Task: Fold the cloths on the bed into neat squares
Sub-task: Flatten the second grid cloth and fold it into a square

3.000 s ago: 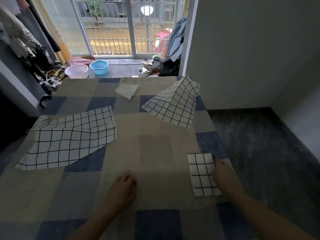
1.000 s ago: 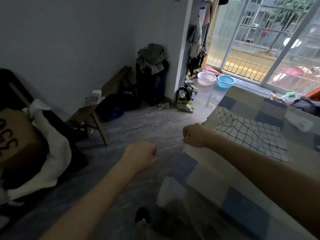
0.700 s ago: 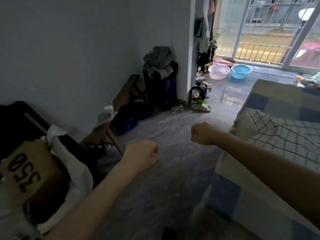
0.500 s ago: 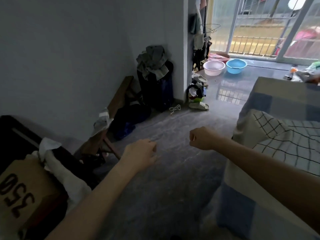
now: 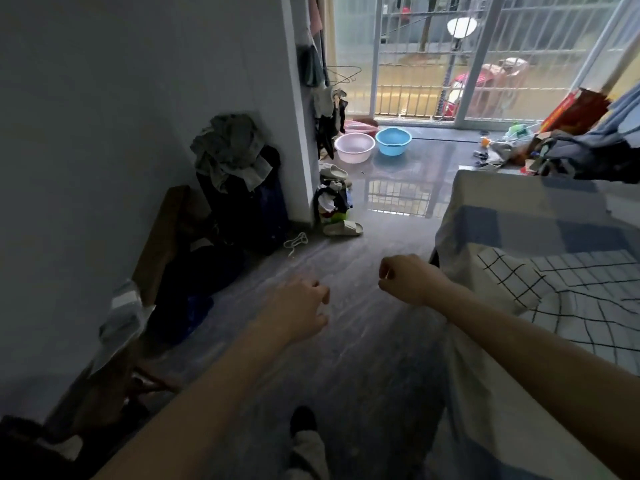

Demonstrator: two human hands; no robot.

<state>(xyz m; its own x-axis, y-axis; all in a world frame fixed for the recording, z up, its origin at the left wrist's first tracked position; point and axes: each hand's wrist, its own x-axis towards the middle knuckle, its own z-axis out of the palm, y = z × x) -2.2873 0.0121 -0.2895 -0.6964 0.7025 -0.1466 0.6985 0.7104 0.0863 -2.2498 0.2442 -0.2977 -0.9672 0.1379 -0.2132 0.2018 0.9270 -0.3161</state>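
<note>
Hands (image 5: pixel 353 296) curled over floor; cloth (image 5: pixel 568 299) on bed (image 5: pixel 512 209)

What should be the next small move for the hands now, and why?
Probably reach the right hand toward the near corner of the checked cloth that lies unfolded on the bed. Both hands are out over the floor with curled fingers and hold nothing, and the left hand is farther from the bed, so the right one seems the easier to start with.
</note>
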